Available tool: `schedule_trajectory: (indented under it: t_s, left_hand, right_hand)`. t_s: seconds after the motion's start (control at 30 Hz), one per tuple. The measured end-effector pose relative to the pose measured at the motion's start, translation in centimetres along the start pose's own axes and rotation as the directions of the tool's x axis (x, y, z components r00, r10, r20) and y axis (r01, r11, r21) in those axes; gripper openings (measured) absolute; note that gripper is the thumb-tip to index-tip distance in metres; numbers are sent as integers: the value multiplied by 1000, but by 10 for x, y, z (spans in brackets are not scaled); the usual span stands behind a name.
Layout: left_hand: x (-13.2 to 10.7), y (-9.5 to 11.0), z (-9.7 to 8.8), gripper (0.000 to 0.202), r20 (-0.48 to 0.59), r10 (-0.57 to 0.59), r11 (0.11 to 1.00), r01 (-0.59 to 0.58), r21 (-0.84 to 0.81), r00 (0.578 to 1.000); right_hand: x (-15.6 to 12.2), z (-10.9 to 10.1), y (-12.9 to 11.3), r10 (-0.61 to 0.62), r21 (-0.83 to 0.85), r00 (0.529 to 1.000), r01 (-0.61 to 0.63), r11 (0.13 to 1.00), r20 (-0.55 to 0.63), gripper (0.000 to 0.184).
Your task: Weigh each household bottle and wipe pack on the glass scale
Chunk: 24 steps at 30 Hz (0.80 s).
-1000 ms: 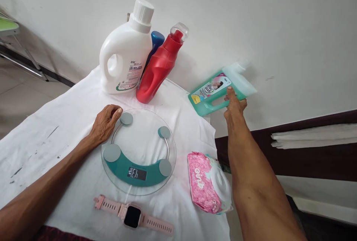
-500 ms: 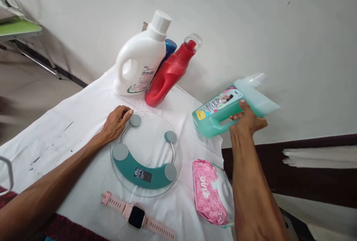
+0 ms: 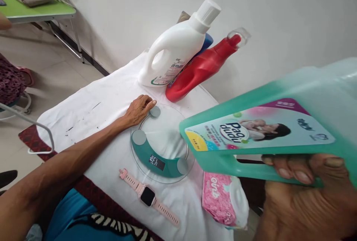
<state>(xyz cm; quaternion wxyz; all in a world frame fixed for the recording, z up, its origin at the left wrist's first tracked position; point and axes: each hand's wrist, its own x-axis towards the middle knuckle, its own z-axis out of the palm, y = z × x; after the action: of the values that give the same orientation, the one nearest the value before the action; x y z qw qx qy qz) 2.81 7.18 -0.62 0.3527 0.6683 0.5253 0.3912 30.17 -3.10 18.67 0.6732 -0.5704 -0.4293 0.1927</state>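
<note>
I note my right hand point(image 3: 306, 200), fingers curled tight, gripping the handle of the teal detergent bottle point(image 3: 267, 129), which is tilted, close to the camera and clear of the white cloth point(image 3: 106, 103). My left hand point(image 3: 138, 110), fingers loosely bent, touches the rim of the glass scale point(image 3: 164, 137).

"How many bottles?"

"Four. Three stand at the tabletop's far edge: one white detergent jug point(image 3: 178, 53), one red bottle point(image 3: 202, 70) and one blue bottle point(image 3: 206, 41), which is mostly hidden behind them. The fourth, a teal bottle point(image 3: 259, 131), is off the tabletop in the right grip point(image 3: 304, 200)."

"Scales?"

"One glass bathroom scale point(image 3: 163, 140) near the middle, with three round grey pads showing."

"What else?"

"One pink smartwatch point(image 3: 147, 195) by the near edge and one pink pack of wet wipes point(image 3: 220, 200) at the near right corner."

"Grips?"

"Two. The other is the left grip point(image 3: 138, 110), at the scale's rim."
</note>
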Motion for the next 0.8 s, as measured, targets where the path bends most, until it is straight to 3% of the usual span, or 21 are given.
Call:
schedule_trajectory:
  t_s: [0.13,0.3,0.7,0.8]
  left_hand:
    - [2,-3,1,39,11,23,1000,-23,14,1000]
    - [1,-4,3,37,6,23,1000,-23,1,1000]
    - [2,-4,5,33,3,18,1000,-18,2,1000]
    - [2,-4,5,32,18,19,1000,-19,18,1000]
  right_hand:
    - [-35,27,3,39,77,998,-43,996,52,38]
    - [-56,47,8,17,75,999,-21,997,48,41]
    - [-72,46,43,-17,130,1000,15,991,16,40]
    - [-72,43,48,-109,143,993,102,984,46,39]
